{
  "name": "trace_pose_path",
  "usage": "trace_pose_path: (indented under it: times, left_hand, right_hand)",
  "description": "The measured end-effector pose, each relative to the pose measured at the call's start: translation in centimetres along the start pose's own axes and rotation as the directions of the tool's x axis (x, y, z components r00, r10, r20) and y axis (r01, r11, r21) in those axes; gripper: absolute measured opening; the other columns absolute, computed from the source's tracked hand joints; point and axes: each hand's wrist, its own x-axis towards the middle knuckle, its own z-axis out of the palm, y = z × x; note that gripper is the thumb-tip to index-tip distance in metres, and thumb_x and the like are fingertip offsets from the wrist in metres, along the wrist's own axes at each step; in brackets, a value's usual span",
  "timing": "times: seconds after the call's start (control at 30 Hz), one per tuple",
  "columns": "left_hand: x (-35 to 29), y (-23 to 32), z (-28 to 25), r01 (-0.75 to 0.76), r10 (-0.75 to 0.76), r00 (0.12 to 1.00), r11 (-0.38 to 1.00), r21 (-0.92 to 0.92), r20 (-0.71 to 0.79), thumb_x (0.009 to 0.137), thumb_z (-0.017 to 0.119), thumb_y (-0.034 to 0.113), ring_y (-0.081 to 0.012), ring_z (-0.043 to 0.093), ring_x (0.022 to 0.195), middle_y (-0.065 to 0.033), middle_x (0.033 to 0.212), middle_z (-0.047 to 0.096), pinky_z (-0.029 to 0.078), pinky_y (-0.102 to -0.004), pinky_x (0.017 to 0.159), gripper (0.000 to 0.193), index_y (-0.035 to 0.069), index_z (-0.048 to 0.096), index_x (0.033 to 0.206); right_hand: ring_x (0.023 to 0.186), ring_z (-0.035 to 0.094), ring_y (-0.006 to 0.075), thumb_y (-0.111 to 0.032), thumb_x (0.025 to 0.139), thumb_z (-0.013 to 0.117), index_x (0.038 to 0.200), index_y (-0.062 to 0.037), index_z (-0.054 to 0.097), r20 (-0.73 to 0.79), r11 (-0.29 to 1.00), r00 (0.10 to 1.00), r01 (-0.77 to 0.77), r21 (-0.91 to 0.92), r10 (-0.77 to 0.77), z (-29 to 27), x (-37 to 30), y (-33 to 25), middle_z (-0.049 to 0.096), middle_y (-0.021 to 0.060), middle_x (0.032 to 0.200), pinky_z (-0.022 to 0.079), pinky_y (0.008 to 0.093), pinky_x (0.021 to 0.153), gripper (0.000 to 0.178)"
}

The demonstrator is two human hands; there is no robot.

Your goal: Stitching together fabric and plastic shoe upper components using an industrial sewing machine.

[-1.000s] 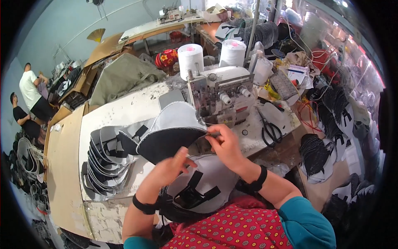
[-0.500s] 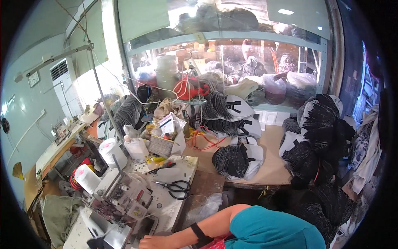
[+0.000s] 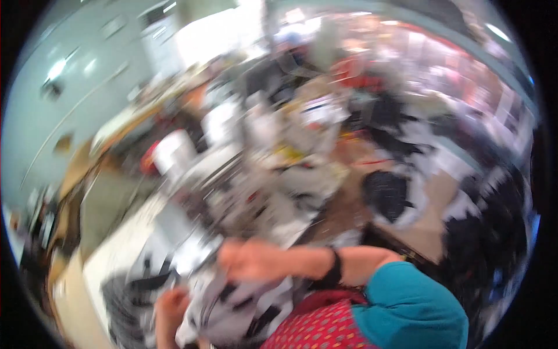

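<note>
Motion smears the whole head view. A bunch of white and grey fabric pieces (image 3: 209,305) with black strips lies at the front, in my lap or against the table edge. My right hand (image 3: 247,260), with a dark band on its forearm, is over the top of these pieces, beside the sewing machine (image 3: 244,189). My left hand (image 3: 172,303) is lower, at the left side of the pieces. The fingers of both hands are too blurred to show any grip. More dark grey knitted pieces (image 3: 125,305) lie left of my left hand.
White thread cones (image 3: 174,152) stand behind the machine on the pale table (image 3: 125,250). Bottles and a box of small items (image 3: 319,116) stand farther back. A stack of dark knitted pieces (image 3: 386,195) sits on the brown table to the right, with more dark piles at far right.
My view has swung left and downward, so the machine and tables appear farther right. My left hand, the fabric pieces and my patterned red clothing now show more fully at the front.
</note>
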Motion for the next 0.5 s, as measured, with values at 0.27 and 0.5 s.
trace_pose_path:
  times: [0.27, 0.5]
  left_hand:
    - [3.5, 3.5, 2.5, 0.164, -0.408, 0.905, 0.070, -0.984, 0.122, 0.094, 0.047, 0.016, -0.0193, 0.060, 0.097, -0.0062, 0.106, 0.064, 0.047, -0.0318, 0.085, 0.026, 0.001, 0.062, 0.110]
    - [8.5, 3.6, 1.8, -0.047, -0.317, 0.940, 0.255, -0.966, -0.130, 0.100, 0.052, 0.022, -0.0117, 0.058, 0.100, -0.0035, 0.111, 0.062, 0.045, -0.0244, 0.089, 0.028, 0.003, 0.057, 0.120]
  right_hand:
    - [0.069, 0.056, 0.0040, -0.007, 0.093, 0.057, 0.109, -0.0013, 0.067, 0.020, 0.609, 0.704, -0.629, 0.483, 0.710, 0.9, 3.9, 2.9, 0.067, 0.0017, 0.083, 0.045, 0.0221, 0.062, 0.020]
    - [0.069, 0.065, 0.0138, -0.007, 0.093, 0.058, 0.104, 0.0011, 0.068, -0.456, 0.979, 0.888, -0.140, -0.148, 0.058, 3.9, 3.8, 3.5, 0.068, 0.0149, 0.079, 0.049, 0.0276, 0.058, 0.016]
